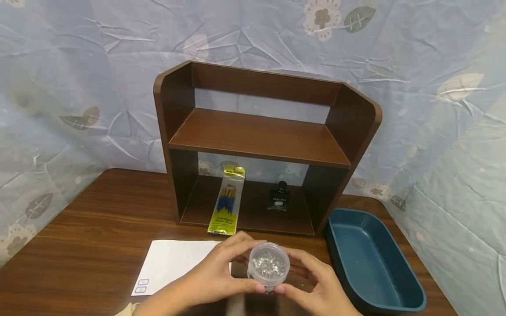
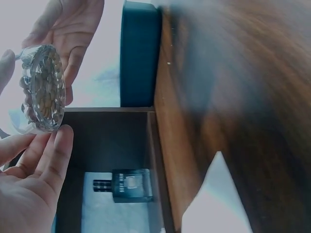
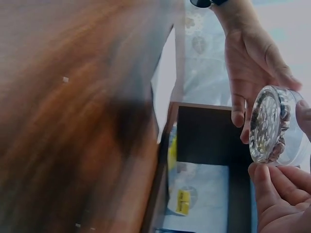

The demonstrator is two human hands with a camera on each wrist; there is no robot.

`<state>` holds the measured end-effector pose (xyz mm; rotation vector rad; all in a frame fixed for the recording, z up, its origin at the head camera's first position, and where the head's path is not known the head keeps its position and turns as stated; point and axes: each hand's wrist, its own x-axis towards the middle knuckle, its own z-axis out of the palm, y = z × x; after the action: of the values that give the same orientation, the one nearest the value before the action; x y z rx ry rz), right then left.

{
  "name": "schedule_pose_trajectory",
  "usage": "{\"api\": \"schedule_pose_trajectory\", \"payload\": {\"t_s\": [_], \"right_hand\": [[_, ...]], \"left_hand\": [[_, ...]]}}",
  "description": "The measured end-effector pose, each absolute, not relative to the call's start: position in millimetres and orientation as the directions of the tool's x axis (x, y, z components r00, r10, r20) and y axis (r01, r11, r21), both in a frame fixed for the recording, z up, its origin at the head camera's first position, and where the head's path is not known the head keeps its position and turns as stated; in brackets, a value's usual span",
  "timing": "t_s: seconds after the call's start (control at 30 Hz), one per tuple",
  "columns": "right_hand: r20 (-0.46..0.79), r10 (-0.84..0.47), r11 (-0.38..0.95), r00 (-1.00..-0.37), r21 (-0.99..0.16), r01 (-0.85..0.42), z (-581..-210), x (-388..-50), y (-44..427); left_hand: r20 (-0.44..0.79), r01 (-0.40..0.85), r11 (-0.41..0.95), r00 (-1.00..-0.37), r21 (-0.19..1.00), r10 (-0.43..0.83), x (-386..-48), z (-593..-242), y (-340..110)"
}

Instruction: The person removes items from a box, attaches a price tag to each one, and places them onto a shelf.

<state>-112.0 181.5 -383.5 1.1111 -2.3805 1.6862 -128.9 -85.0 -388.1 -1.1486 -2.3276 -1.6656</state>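
Observation:
A round clear plastic jar [image 1: 270, 267] of small shiny pieces is held above the table's front by both hands. My left hand [image 1: 221, 274] grips its left side, with the thumb at the near edge. My right hand [image 1: 320, 281] grips the right side, its thumb close to the left one. In the left wrist view the jar's clear base [image 2: 47, 90] shows silvery and yellowish pieces through it. Seen from the right wrist, the jar [image 3: 267, 124] sits between the fingers of both hands. What exactly the pieces are, I cannot tell.
Behind the hands stands a brown two-tier shelf [image 1: 257, 136], holding a packet of artist brushes [image 1: 227, 202] and a dark bottle [image 1: 279, 197]. White paper [image 1: 174, 261] lies left, a blue tray [image 1: 371, 263] right. Tiny bits [image 3: 65, 79] lie on the table.

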Motion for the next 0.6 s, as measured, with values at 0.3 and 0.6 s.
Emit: {"api": "schedule_pose_trajectory", "payload": {"t_s": [0.3,0.6], "right_hand": [[0.503,-0.491,0.24,-0.712,-0.707,-0.665,-352,-114,180],[0.503,-0.473,0.312,-0.724,-0.673,-0.671,-324,-119,178]], "left_hand": [[0.489,0.648,0.212,-0.716,0.732,0.498,-131,-358,-85],[0.517,0.661,0.233,-0.721,0.713,0.461,-133,-332,-84]]}}
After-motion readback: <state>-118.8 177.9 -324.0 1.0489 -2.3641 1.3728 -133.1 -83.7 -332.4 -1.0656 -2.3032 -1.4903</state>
